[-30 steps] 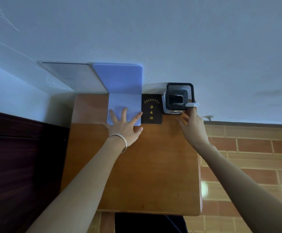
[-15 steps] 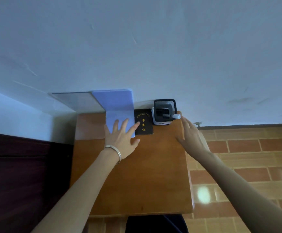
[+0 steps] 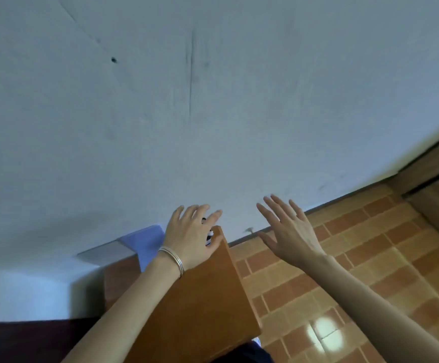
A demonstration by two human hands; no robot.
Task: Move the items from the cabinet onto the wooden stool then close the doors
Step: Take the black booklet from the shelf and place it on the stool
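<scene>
Mostly pale blue-grey wall [image 3: 213,100], scuffed and marked, above a brick-patterned tiled floor [image 3: 370,258] on the right. Dark brown cabinet front [image 3: 16,341] in the lower left corner.

Between them, the wooden stool [image 3: 207,297]: a smooth orange-brown rectangular top, long axis running from the bottom edge up and slightly rightward, narrow far end against the wall.

On its far left end, a blue L-shaped board [image 3: 147,242], one leaf upright on the wall, the other flat on the stool, with a grey panel [image 3: 105,254] just beside it on the left.

Left hand [image 3: 190,239] over the stool's far end, fingers spread and straight, grasping nothing, a thin metal bracelet [image 3: 172,259] on the wrist. Right hand [image 3: 289,231] likewise spread and released, in the air over the floor, right of the stool.

Behind the left hand, only a black-and-white sliver of a pen holder [image 3: 209,235]; too hidden to tell more.
</scene>
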